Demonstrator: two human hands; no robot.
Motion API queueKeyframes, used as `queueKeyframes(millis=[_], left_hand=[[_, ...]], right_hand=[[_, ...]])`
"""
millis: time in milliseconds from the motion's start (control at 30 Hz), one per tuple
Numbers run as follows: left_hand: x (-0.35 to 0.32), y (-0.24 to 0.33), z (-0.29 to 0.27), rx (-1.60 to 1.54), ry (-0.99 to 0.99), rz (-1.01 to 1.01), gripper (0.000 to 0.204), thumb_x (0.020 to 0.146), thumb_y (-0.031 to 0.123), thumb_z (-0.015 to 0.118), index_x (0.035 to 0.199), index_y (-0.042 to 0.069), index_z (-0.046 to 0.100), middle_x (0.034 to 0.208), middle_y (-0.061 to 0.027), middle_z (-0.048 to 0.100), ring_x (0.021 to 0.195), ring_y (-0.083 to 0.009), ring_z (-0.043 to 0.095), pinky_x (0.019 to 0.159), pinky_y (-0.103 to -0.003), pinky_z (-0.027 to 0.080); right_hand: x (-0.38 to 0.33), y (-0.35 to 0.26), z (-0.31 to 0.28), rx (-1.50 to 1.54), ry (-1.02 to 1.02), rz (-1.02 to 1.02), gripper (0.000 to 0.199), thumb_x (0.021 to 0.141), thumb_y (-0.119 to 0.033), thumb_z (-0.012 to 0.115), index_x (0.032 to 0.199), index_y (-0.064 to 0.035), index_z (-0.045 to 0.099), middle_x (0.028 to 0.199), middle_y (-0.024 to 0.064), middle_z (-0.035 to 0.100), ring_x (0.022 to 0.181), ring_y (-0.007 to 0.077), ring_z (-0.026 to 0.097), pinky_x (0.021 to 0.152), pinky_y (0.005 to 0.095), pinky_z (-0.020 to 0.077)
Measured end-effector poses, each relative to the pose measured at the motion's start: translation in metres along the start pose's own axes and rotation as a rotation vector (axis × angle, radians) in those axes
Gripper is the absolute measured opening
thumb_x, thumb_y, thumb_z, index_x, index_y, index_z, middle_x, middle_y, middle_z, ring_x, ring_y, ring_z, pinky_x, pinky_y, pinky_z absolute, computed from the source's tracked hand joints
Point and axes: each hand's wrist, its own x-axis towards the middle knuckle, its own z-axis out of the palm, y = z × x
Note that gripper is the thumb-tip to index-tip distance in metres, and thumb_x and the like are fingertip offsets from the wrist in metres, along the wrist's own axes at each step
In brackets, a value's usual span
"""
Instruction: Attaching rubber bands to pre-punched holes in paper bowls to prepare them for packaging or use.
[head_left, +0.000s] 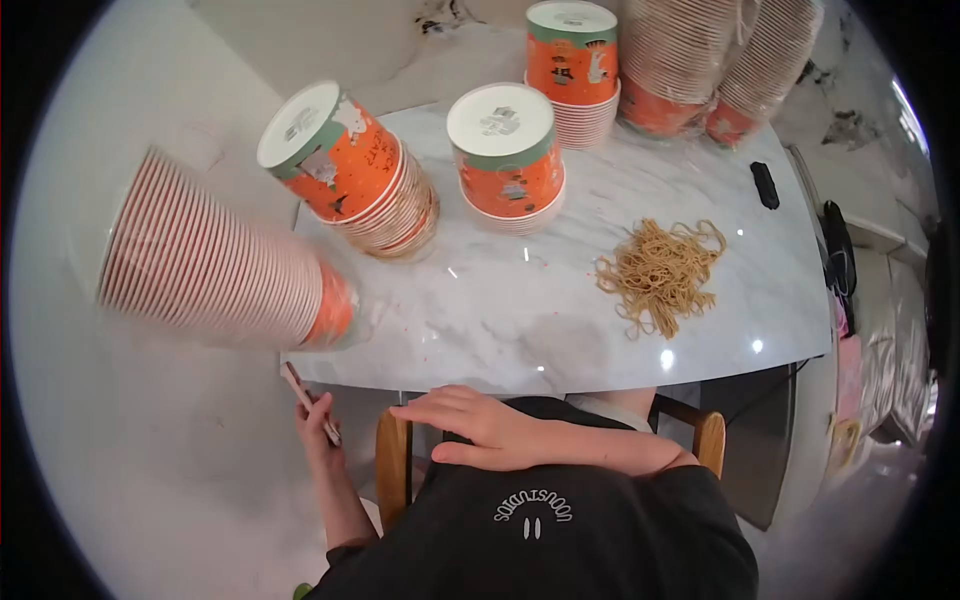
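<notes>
cup stacks [507, 165], tan bands [662, 278] beyond hands [490, 428]

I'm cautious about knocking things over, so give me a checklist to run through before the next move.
1. Right hand free: ok, open and holding nothing visible.
2. Left hand free: not ok, it grips a slim pale object.
3. Rubber bands clear of the marble-patterned table's edge: ok, heaped inward.
4. Middle paper cup stack upside down: ok, white base up.
5. Plastic-wrapped cup stack firmly footed: cannot tell; near the left edge.
</notes>
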Motion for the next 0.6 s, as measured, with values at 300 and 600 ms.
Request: queueKeyframes(millis=[300, 600], left_hand=[[0.126, 0.014, -0.038, 0.658, 0.32, 0.291, 0.099, 0.064, 0.023, 0.096, 0.144, -0.006, 0.045, 0.134, -0.018, 0.06, 0.113, -0.0286, 0.062, 0.096, -0.039, 0.052], [0.19, 0.022, -0.011, 0.768, 0.12, 0.703, 0.081, 0.063, 0.017, 0.095, 0.132, -0.008, 0.059, 0.124, -0.0205, 0.068, 0.11, -0.027, 0.067, 0.092, -0.04, 0.056]], right_hand=[[-0.006, 0.005, 0.007, -0.005, -0.021, 0.01, 0.043, 0.106, -0.037, 0.058, 0.132, -0.0026, 0.065, 0.102, 0.0132, 0.07, 0.102, 0.0316, 0.066, 0.102, 0.0445, 0.0461], [-0.005, 0.004, 0.008, 0.013, -0.06, 0.028, 0.04, 0.106, -0.037, 0.058, 0.125, -0.0026, 0.067, 0.1, 0.0122, 0.072, 0.099, 0.0318, 0.066, 0.097, 0.0434, 0.0476]])
